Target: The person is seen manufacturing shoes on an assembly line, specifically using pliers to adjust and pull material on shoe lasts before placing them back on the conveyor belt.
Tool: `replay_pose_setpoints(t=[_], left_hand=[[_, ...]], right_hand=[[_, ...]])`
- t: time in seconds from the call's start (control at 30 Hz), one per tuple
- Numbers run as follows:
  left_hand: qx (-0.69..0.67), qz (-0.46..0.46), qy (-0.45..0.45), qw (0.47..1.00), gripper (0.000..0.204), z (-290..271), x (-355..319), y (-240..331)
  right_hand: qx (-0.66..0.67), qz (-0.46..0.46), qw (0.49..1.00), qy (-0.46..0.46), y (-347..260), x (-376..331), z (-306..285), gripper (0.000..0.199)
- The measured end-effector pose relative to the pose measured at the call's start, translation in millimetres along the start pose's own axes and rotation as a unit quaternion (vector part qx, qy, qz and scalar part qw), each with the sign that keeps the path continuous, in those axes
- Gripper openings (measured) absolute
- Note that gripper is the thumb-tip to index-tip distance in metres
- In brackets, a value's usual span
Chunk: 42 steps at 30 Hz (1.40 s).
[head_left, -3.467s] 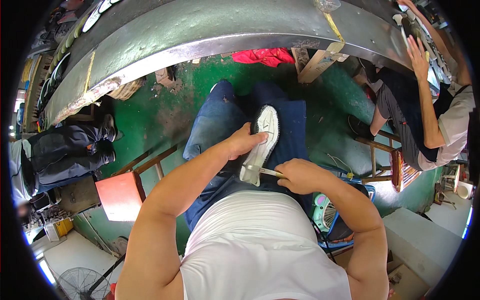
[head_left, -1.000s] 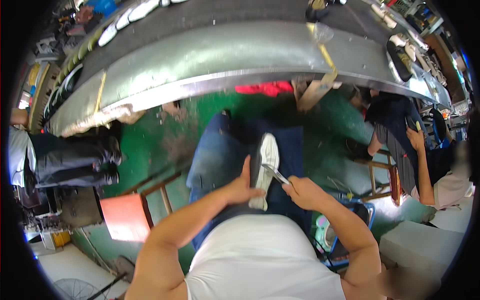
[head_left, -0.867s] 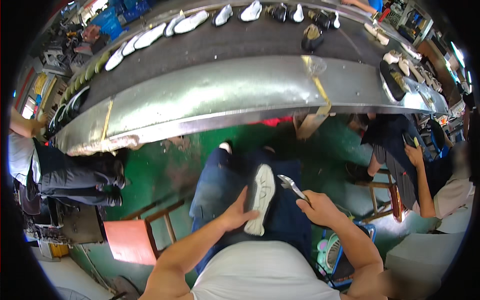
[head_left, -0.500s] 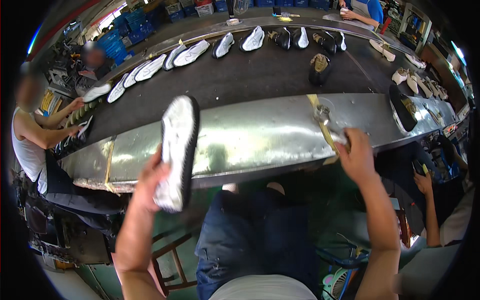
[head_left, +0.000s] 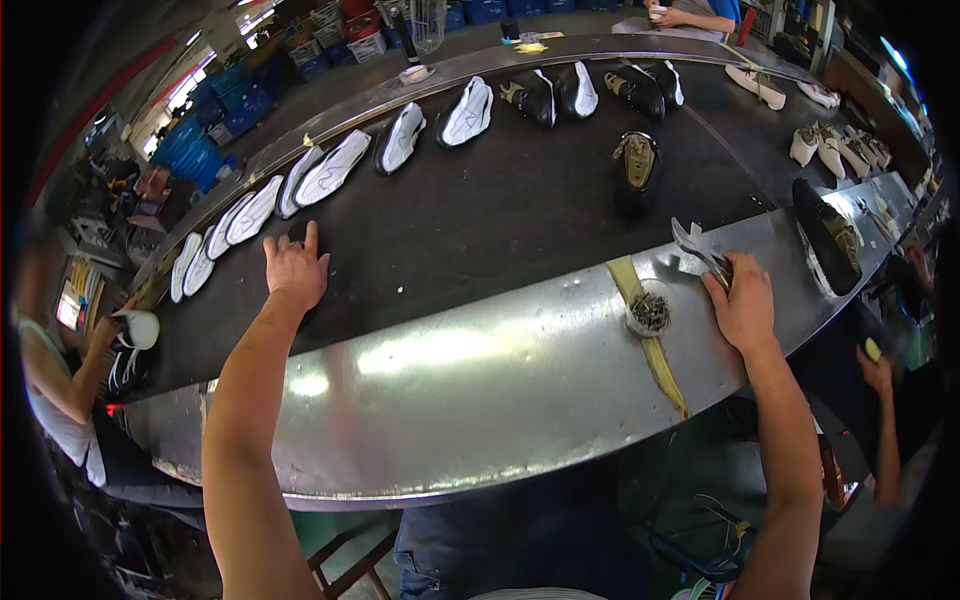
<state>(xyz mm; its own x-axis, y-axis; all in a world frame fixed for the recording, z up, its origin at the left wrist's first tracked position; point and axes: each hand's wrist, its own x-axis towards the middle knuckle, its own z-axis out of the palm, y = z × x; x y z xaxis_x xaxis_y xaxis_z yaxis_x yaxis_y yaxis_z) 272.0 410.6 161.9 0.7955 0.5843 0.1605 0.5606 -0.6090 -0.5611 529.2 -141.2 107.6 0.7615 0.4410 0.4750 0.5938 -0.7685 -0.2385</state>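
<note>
Metal ledge [head_left: 480, 400] fronts a dark work surface [head_left: 450, 235]; on its right part, right hand [head_left: 747, 300] is closed round the handles of pliers [head_left: 708, 258], head pointing far-left, just beyond a cup [head_left: 634, 324] of small metal bits [head_left: 652, 308]. Left hand [head_left: 297, 272] is over the dark surface at left, fingers loosely spread, near white shoes [head_left: 333, 168] lined up far-left. Black-and-tan shoes [head_left: 640, 95] sit along the far edge, right of those.

shoe row [head_left: 334, 168]: on bench [head_left: 480, 215], far side | left hand [head_left: 297, 272]: before row | cup [head_left: 636, 326]: on ledge [head_left: 480, 410], left of pliers [head_left: 703, 250]
</note>
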Motion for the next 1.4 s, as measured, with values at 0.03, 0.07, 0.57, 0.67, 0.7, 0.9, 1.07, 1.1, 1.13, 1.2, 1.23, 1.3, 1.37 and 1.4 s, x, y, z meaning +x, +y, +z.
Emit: replay_pose_setpoints(t=[0.03,0.07,0.57,0.67,0.7,0.9,1.07,1.1,1.13,1.2,1.23,1.3,1.37,1.4], left_hand=[[-0.002,0.005,0.004,1.0,0.078,-5,14,12],[-0.017,0.023,0.003,1.0,0.072,-10,31,23],[-0.446,-0.215,-0.073,0.866,0.093,-33,262,202],[-0.459,-0.212,-0.075,0.86,0.089,-34,273,212],[-0.472,-0.203,-0.071,0.855,0.086,-31,271,206],[-0.459,-0.062,-0.04,0.885,0.078,-41,153,147],[-0.486,0.0,-0.105,0.868,0.063,-89,-23,57],[-0.484,0.009,-0.112,0.868,0.061,-91,-57,36],[-0.485,0.007,-0.118,0.867,0.06,-96,-89,19],[-0.478,-0.01,-0.046,0.877,0.054,-79,-158,-15],[-0.56,-0.024,-0.063,0.826,0.05,-106,-188,-23],[-0.567,-0.067,-0.075,0.817,0.047,-111,-239,-45],[-0.554,-0.081,-0.065,0.826,0.043,-110,-295,-58],[-0.565,-0.072,-0.025,0.821,0.041,-113,-323,-57]], right_hand=[[0.0,0.004,1.0,-0.002,0,0,-3,0.039],[0.0,0.009,1.0,-0.003,-1,-1,-7,0.038],[0.036,0.015,0.999,-0.019,-6,4,2,0.039],[0.045,0.029,0.998,-0.026,-8,6,3,0.039],[0.05,0.025,0.998,-0.029,-9,6,3,0.039],[0.047,0.019,0.999,-0.005,-5,3,2,0.04],[0.048,0.017,0.999,0.004,-5,-1,3,0.04],[0.058,0.008,0.998,0.006,-6,0,3,0.04],[0.052,0.0,0.998,0.019,-6,-1,3,0.04],[0.055,-0.025,0.997,0.045,-9,-6,1,0.039],[0.058,-0.03,0.997,0.047,-7,-11,0,0.039],[0.064,-0.049,0.992,0.094,-9,-22,-5,0.042],[0.095,-0.076,0.984,0.127,-22,-61,-15,0.044],[0.127,-0.074,0.983,0.114,-30,-90,-19,0.044]])
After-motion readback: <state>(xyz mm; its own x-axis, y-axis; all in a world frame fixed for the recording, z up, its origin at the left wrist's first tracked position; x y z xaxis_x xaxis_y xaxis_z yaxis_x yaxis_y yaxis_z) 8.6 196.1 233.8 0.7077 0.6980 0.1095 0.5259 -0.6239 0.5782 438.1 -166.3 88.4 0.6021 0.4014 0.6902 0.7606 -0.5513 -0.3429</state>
